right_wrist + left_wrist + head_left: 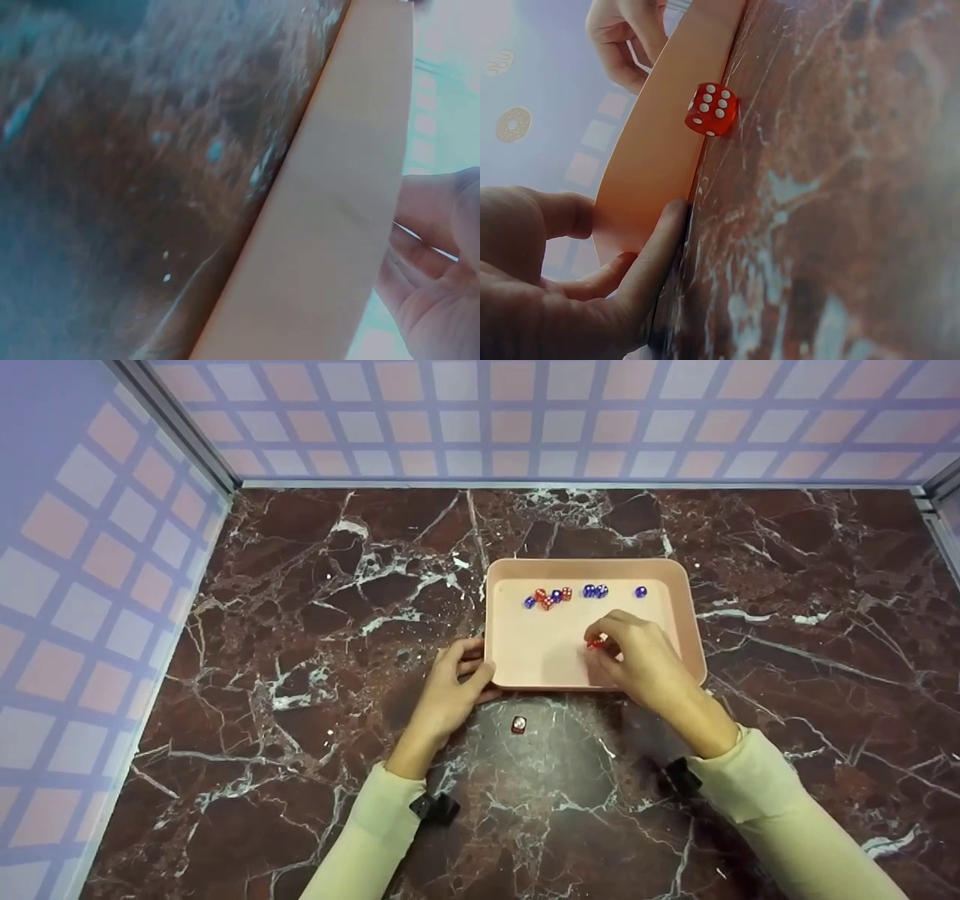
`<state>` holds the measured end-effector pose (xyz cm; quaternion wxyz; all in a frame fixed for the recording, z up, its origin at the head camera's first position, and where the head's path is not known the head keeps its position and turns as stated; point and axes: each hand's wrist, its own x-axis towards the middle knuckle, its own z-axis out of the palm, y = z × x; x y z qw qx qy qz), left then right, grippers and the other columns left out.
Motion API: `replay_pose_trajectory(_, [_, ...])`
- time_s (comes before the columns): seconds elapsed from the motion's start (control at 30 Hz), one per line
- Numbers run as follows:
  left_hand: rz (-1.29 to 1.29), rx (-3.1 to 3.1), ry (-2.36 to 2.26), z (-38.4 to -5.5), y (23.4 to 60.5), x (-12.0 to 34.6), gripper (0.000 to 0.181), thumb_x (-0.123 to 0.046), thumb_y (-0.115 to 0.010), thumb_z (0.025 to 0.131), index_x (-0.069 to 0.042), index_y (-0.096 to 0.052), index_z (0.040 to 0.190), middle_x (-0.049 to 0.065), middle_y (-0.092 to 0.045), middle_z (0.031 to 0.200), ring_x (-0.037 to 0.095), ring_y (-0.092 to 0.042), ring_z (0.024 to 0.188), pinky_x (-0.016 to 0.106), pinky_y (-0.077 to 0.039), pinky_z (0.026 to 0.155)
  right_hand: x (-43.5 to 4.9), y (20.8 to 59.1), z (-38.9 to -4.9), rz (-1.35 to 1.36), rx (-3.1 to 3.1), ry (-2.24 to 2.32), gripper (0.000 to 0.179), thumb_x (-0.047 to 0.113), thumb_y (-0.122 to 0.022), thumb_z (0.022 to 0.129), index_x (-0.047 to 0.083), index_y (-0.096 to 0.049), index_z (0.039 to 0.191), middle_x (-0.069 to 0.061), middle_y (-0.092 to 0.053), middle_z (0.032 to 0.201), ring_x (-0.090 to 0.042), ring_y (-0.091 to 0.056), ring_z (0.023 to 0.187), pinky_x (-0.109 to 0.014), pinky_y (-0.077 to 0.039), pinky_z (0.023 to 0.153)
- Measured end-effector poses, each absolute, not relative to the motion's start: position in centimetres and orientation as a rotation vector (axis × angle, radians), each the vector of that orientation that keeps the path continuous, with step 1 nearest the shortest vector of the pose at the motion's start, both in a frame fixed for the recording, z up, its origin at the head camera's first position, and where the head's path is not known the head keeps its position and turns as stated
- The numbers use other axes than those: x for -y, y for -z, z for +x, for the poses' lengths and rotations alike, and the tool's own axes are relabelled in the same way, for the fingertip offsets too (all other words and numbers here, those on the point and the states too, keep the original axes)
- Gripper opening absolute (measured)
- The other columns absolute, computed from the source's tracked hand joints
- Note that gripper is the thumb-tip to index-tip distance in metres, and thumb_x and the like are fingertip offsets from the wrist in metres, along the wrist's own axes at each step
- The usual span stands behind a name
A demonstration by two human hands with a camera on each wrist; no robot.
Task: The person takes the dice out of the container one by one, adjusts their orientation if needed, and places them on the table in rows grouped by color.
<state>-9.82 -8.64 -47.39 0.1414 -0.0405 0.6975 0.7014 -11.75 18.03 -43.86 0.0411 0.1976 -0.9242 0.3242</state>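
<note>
My left hand (450, 686) grips the near left corner of a shallow pink tray (694, 645), thumb at the rim and fingers along the outer wall. My right hand (637, 656) is over the right part of the tray, pinching red dice (595, 644) between thumb and fingers, close above the floor. Its fingertips are hidden behind the tray wall in the right wrist view. Along the tray's far side lie several blue dice (590, 591) and red dice (547, 604). One red die (712, 110) sits on the table in front of the tray.
The tray stands on a dark red marble-patterned table (300, 735) with white veins. Checked panels (525, 420) rise along the back and left edges. A small black device (435, 808) is on the left sleeve, another (684, 776) on the right.
</note>
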Motion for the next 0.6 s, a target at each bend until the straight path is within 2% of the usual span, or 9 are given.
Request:
replay_pose_trajectory(0.2, [-0.114, -2.018, -2.031, -9.7, 47.4, 8.8, 0.042, -0.001, -0.057, 0.106, 0.008, -0.049, 0.146, 0.028, -0.032, 0.148, 0.043, -0.060, 0.128, 0.038, -0.068, 0.092, -17.1, 43.1, -10.3, 0.695, 2.756, -0.991, 0.019, -0.016, -0.071, 0.084, -0.001, -0.072, 0.096, -0.012, -0.066, 0.098, -0.023, -0.071, 0.083, -0.034, -0.067, 0.076])
replay_pose_trajectory(0.33, [-0.124, -2.013, -2.025, -9.6, 47.4, 8.8, 0.042, -0.002, -0.058, 0.106, 0.007, -0.050, 0.147, 0.027, -0.033, 0.148, 0.042, -0.060, 0.129, 0.038, -0.068, 0.092, -16.4, 43.1, -8.9, 0.748, 2.720, -1.004, 0.023, -0.016, -0.071, 0.084, -0.002, -0.071, 0.102, -0.011, -0.066, 0.098, -0.021, -0.071, 0.082, -0.029, -0.067, 0.074])
replay_pose_trajectory(0.43, [-0.116, -2.011, -2.019, -9.5, 47.4, 8.8, 0.043, -0.003, -0.058, 0.106, 0.006, -0.050, 0.148, 0.027, -0.034, 0.149, 0.041, -0.059, 0.129, 0.038, -0.068, 0.093, -15.8, 43.2, -8.0, 0.763, 2.713, -1.000, 0.027, -0.017, -0.071, 0.083, -0.002, -0.069, 0.106, -0.011, -0.066, 0.099, -0.020, -0.071, 0.081, -0.030, -0.067, 0.073])
replay_pose_trajectory(0.6, [-0.105, -2.009, -2.020, -9.7, 47.3, 8.9, 0.044, -0.004, -0.058, 0.106, 0.006, -0.049, 0.148, 0.026, -0.035, 0.149, 0.041, -0.060, 0.129, 0.038, -0.068, 0.093, -15.1, 43.6, -7.0, 0.799, 2.730, -0.968, 0.032, -0.017, -0.073, 0.080, 0.002, -0.064, 0.104, -0.009, -0.068, 0.096, -0.021, -0.070, 0.081, -0.032, -0.067, 0.071])
